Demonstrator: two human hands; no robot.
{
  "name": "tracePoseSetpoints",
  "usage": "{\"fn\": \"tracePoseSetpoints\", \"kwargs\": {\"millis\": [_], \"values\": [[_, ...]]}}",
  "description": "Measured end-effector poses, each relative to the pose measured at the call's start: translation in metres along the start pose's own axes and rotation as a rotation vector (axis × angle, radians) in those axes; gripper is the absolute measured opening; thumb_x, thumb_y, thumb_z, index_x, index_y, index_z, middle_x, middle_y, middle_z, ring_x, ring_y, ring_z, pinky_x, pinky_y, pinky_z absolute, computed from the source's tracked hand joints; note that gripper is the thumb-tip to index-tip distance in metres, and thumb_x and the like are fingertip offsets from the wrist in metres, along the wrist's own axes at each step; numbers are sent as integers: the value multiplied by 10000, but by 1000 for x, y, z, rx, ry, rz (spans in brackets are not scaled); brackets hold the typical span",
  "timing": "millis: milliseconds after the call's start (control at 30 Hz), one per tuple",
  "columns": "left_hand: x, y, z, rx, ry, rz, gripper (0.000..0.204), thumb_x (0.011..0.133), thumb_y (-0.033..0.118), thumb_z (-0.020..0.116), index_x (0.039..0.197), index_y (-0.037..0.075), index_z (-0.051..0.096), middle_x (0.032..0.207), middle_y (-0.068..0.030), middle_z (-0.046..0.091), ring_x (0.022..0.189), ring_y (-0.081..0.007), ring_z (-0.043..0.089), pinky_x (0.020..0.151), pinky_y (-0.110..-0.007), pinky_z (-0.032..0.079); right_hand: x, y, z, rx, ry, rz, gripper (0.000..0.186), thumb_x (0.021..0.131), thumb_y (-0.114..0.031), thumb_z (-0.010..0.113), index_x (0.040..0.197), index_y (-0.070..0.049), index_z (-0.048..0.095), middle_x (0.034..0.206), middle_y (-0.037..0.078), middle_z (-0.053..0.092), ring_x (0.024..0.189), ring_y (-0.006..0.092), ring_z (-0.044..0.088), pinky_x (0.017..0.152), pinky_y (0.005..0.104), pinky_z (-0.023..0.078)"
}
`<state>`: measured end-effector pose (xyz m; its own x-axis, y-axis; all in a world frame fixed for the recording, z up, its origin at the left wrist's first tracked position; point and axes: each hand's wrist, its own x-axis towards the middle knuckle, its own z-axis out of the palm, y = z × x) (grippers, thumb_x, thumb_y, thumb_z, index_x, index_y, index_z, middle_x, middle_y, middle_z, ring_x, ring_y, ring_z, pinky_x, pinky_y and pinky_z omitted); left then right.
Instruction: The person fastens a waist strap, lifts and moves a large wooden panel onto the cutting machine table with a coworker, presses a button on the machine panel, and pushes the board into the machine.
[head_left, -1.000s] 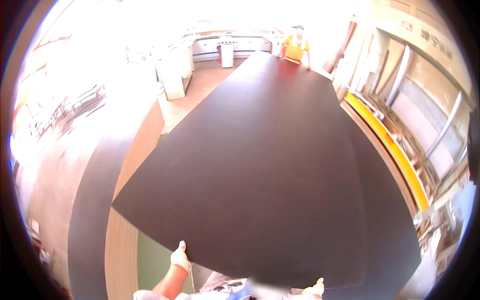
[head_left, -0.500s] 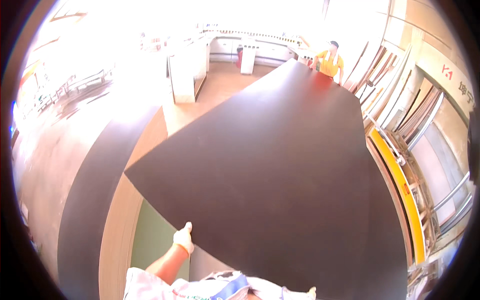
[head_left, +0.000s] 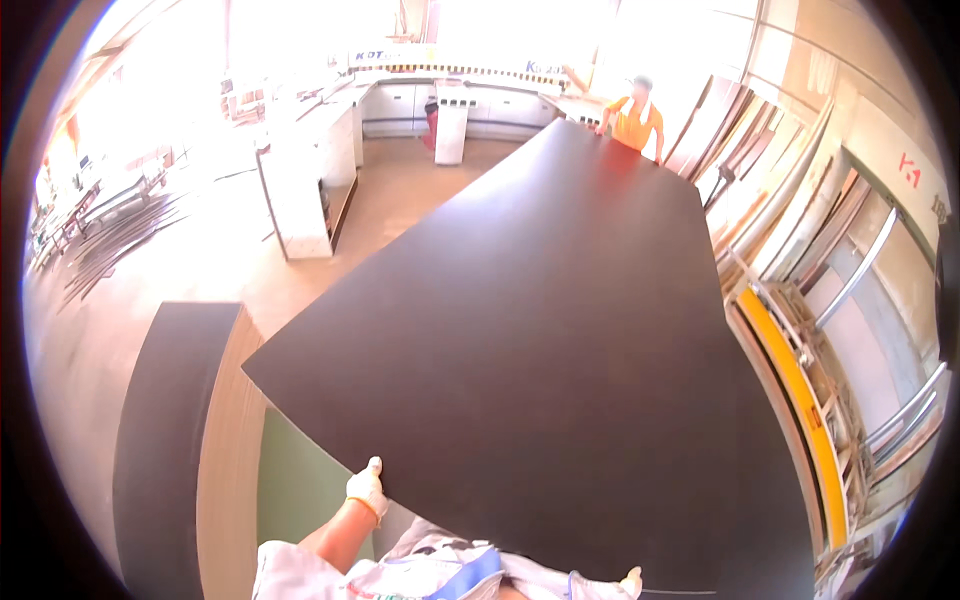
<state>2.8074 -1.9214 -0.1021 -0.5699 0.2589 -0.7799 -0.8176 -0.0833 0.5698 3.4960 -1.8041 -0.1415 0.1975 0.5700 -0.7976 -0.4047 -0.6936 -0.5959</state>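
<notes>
A large dark brown panel stretches from just in front of me to the far right of the head view. My left hand, in a white glove, is closed around its near edge, thumb on top and fingers hidden underneath. At the lower edge, farther right along the same side, my gloved right hand shows mostly its thumb over the panel's rim; its other fingers are out of sight. A person in an orange shirt stands at the far end, hands at the panel there.
On the left stands a tall stack of dark-topped boards, beside a green surface. A white cabinet-like machine and a long machine stand beyond. Along the right are a yellow beam and leaning boards.
My view has shifted, so the far machines and the person appear farther left. The panel's left corner has moved slightly left and down; both hands keep their hold.
</notes>
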Motion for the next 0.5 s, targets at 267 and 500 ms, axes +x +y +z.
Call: {"fn": "tracePoseSetpoints", "kwargs": {"millis": [267,500], "values": [[181,233,303,-72,-38,28,492,1113,301,803,1465,-28,702,1432,-162,773,1246,-335,753,1151,-508,599,68,-70,383,-1533,225,-502,693,1047,-273,805,1595,68,553,1360,276,765,1222,461,737,1032,502,602],[434,382,500,31,23,69,412,1109,284,817,1420,34,715,1366,-132,794,1226,-347,755,1094,-572,637,217,-169,755,-1210,286,-502,713,1039,-275,824,1607,60,552,1372,283,763,1219,463,741,1028,512,603]]}}
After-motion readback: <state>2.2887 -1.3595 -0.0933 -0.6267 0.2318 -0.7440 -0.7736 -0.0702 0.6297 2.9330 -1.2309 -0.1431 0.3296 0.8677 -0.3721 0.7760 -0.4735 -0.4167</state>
